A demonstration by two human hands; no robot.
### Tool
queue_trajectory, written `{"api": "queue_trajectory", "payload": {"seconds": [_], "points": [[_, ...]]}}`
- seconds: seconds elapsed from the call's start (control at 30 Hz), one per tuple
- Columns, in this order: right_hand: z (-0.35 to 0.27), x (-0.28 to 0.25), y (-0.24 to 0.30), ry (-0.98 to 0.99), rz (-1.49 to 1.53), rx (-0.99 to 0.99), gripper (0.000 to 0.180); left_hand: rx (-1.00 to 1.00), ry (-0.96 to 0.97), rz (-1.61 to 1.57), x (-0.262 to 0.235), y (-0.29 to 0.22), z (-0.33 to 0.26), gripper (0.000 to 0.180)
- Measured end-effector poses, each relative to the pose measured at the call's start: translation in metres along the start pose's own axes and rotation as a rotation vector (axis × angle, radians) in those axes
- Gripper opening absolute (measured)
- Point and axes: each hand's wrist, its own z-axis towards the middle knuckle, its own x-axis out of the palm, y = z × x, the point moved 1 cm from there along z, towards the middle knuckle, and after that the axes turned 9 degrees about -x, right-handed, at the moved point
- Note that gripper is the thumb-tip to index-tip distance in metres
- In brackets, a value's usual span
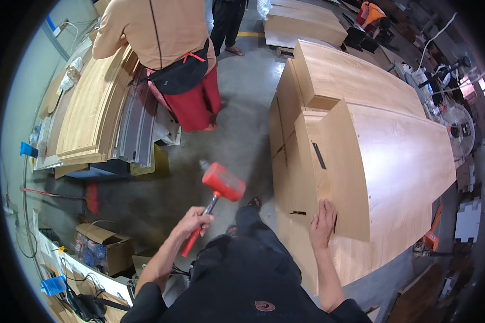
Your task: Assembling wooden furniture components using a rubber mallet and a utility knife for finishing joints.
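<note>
My left hand (195, 219) is wrapped round the handle of a red mallet (223, 182), whose head hangs in the air over the grey floor. Fingers stretched out, my right hand (323, 219) lies against the near part of a narrow wood-coloured panel (347, 167) on the stack. That panel stands tilted along the stack's left edge. A dark slot (319, 155) shows in the edge strip beside it. Below, a small dark metal fitting (298, 213) sits on the side of the stacked boards (291, 188).
A person in a tan top (161, 32) stands at a left-hand pile of boards (94, 102). Other people are farther back. An open cardboard box (116, 253) and a red broom (91, 199) are at lower left. A large fan (458, 129) stands at right.
</note>
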Motion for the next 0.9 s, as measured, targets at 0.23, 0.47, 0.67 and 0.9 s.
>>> {"api": "queue_trajectory", "payload": {"seconds": [0.23, 0.47, 0.67, 0.9], "points": [[0.077, -0.083, 0.047, 0.119, 0.368, 0.127, 0.045, 0.122, -0.426, 0.709, 0.003, -0.123, 0.085, 0.034], [0.166, -0.17, -0.022, -0.161, 0.136, 0.146, 0.042, 0.069, -0.292, 0.519, 0.003, -0.207, 0.156, 0.037], [0.271, -0.122, -0.085, -0.106, 0.207, 0.388, 0.048, 0.258, -0.297, 0.639, -0.009, -0.298, 0.231, 0.039], [0.32, -0.099, -0.097, 0.099, -0.176, 0.219, 0.063, 0.219, -0.1, 0.557, -0.003, -0.352, 0.29, 0.032]]}}
